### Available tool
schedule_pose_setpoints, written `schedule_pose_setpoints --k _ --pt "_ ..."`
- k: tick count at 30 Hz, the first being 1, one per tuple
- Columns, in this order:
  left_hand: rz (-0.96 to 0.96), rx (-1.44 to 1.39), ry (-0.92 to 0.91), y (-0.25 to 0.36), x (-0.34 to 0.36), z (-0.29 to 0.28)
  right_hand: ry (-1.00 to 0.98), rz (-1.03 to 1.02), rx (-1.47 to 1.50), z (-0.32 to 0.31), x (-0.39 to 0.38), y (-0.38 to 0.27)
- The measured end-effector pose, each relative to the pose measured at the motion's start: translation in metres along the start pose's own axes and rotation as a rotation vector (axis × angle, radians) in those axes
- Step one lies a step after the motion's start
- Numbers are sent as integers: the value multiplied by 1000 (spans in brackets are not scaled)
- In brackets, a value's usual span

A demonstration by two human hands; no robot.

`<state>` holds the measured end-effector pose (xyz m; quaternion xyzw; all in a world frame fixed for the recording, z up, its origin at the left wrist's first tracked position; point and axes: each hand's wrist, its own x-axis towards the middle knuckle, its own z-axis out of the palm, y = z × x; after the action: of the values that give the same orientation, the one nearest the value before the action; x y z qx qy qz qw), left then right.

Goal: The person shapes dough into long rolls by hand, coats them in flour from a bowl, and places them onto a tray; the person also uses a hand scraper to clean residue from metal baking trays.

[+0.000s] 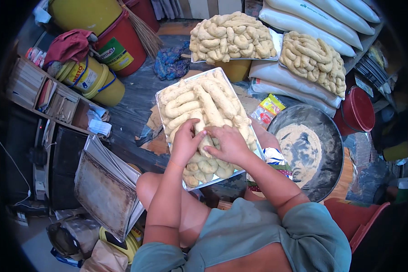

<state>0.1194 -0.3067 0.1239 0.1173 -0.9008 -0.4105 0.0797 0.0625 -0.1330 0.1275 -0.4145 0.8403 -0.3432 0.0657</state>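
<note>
A white tray (211,182) heaped with thick, pale dough ropes (222,97) lies in front of me, tilted in view. Over its middle, my left hand (187,141) pinches a dough rope (198,124) between thumb and fingers. My right hand (230,144) meets it from the other side, its bent fingers closed on the same rope just beside the left thumb. The lower end of that rope shows below the fingertips. Rounded dough pieces (204,168) fill the tray's near end.
To the right sits a wide dark basin (327,179) with flour (299,143) in it. More dough is piled on two trays at the back, by stacked white sacks (303,20). Buckets (109,86) and a wooden shelf (54,99) stand left. Stained flat trays (106,190) lean near my leg.
</note>
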Motion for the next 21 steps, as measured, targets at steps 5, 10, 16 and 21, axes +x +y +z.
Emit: schedule_pose_setpoints --k 5,10,16,21 --pt "-260 -743 73 -5 -2 18 64 -25 -83 -4 -15 -12" --pt "-131 -572 5 -4 -8 27 20 4 -142 -1 -25 -1" --pt "66 8 216 7 -12 31 106 -116 -284 12 -41 -4" --pt "257 -3 164 2 -8 42 95 -99 -168 -4 -55 1"
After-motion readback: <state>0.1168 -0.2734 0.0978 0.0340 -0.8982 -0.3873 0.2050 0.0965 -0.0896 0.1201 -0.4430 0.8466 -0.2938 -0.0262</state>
